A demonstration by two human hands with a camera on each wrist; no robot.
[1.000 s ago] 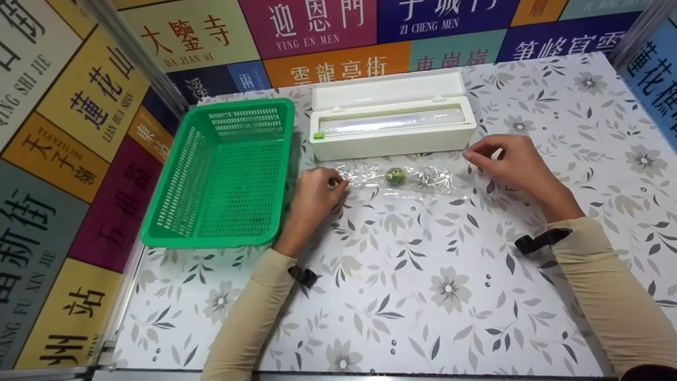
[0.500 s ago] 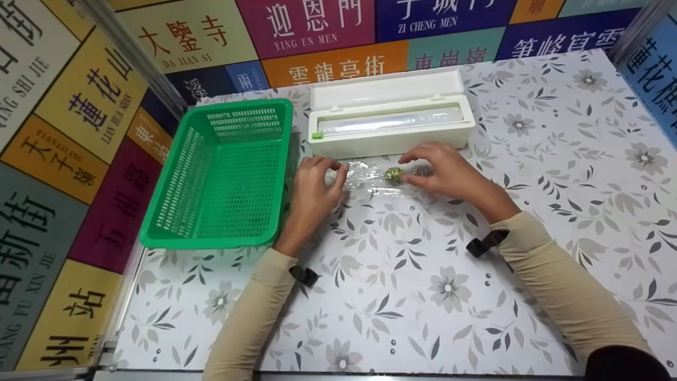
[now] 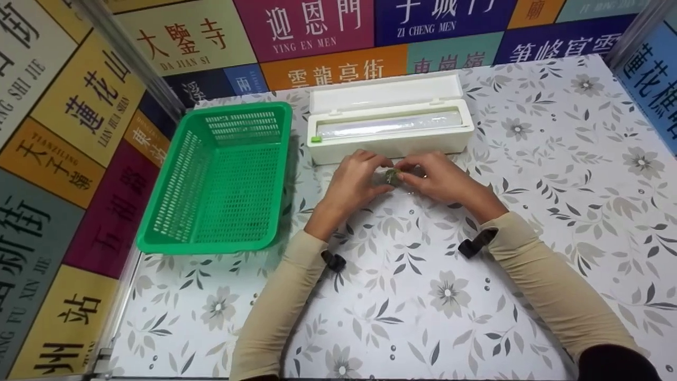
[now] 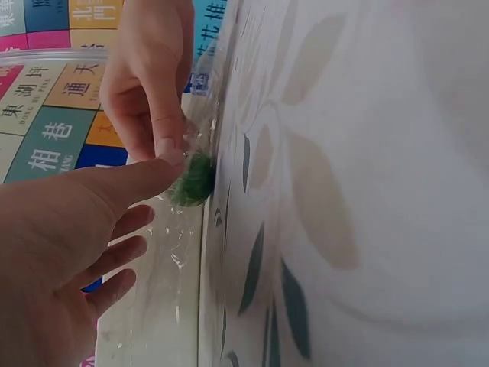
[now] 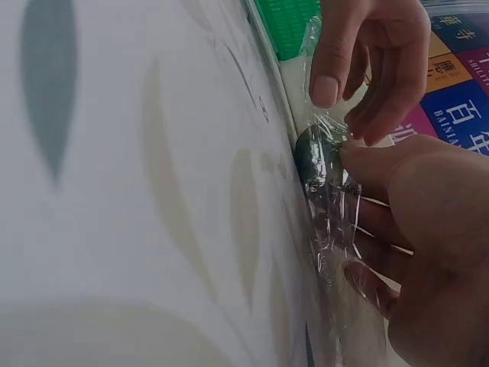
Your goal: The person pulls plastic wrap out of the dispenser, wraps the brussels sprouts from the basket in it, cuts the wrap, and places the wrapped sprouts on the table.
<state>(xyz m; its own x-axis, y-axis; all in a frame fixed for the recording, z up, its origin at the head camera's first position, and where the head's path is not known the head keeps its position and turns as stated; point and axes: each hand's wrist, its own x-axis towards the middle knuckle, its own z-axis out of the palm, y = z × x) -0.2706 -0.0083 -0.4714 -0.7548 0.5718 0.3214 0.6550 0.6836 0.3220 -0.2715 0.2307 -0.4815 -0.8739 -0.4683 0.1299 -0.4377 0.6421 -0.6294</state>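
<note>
A small round green thing (image 3: 392, 176) lies in a strip of clear plastic wrap (image 5: 330, 199) on the table, in front of the white box. My right hand (image 3: 441, 177) pinches the wrap at the right side of the green thing, thumb and forefinger together. My left hand (image 3: 357, 180) reaches in from the other side, its thumb and forefinger spread apart around the green thing. The left wrist view shows the left thumb (image 4: 145, 180) right at the green thing. In the right wrist view the film trails below the green thing, beside the right fingers (image 5: 374, 229).
Behind the hands stands a long white box (image 3: 391, 148) with its lid up and a roll of clear film (image 3: 389, 124) inside. A green plastic basket (image 3: 211, 246) sits to the left. The tabletop (image 3: 449, 328) has a floral cover, and printed panels stand behind.
My right hand has come in from the right to the green thing. My left hand has moved right, from the film's left end to beside the green thing. The film is now gathered closer.
</note>
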